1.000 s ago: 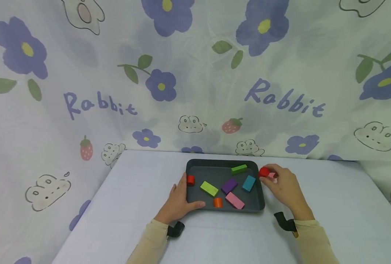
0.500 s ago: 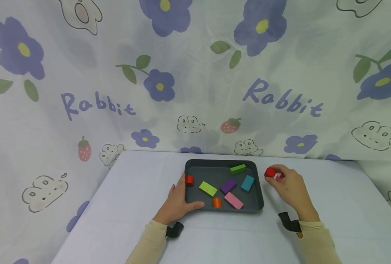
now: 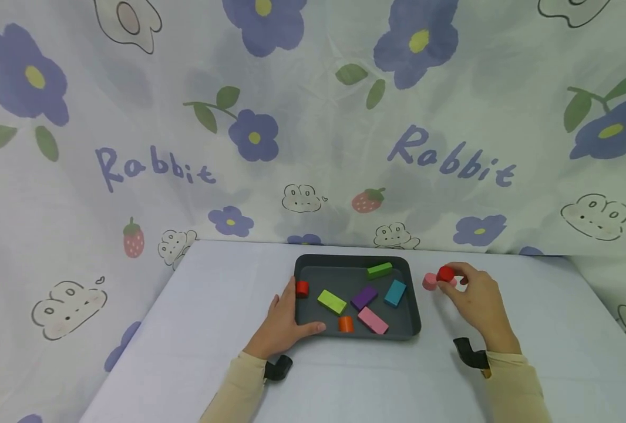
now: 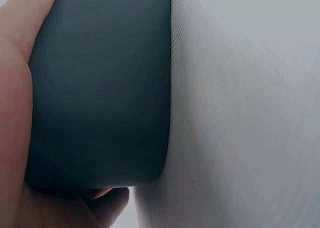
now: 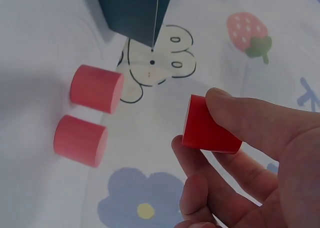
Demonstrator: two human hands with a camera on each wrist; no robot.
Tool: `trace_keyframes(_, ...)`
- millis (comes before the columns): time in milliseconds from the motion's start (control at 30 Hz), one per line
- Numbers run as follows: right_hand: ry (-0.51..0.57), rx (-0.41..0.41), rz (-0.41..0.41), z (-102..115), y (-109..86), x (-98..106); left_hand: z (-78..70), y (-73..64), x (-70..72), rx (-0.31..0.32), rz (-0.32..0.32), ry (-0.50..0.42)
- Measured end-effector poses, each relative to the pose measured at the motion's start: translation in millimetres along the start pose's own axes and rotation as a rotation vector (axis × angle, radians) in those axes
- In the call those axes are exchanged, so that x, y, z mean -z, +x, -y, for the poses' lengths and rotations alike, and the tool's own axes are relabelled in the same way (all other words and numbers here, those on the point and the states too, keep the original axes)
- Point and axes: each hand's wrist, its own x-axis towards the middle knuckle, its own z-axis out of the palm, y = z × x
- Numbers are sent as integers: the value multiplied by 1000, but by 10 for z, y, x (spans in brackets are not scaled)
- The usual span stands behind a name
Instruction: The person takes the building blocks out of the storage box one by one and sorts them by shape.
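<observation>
My right hand (image 3: 477,299) pinches a bright red cylinder block (image 5: 207,125) between thumb and fingers, raised over the table to the right of the tray. Two pink cylinder blocks stand close by: one pink cylinder (image 3: 430,281) just left of the red one, the other pink cylinder (image 5: 80,141) partly behind it in the head view. My left hand (image 3: 281,326) grips the near left corner of the dark grey tray (image 3: 334,261), thumb over the front rim and fingers along the left side. In the left wrist view, the tray wall (image 4: 100,98) hides part of those fingers.
Inside the tray lie a red block (image 3: 302,289), lime block (image 3: 332,302), purple block (image 3: 364,298), green block (image 3: 379,270), blue block (image 3: 395,293), pink block (image 3: 373,321) and orange block (image 3: 346,324). A patterned cloth (image 3: 313,147) rises behind the white table (image 3: 228,276).
My right hand has carried the red cylinder rightward, away from the tray's right rim, uncovering a pink cylinder. My left hand has kept its place on the tray.
</observation>
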Motion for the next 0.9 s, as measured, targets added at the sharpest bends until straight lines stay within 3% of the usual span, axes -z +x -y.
trace_keyframes(900, -25, -72, -54, -345, 26, -5, 35, -2, -16, -1, 7, 14)
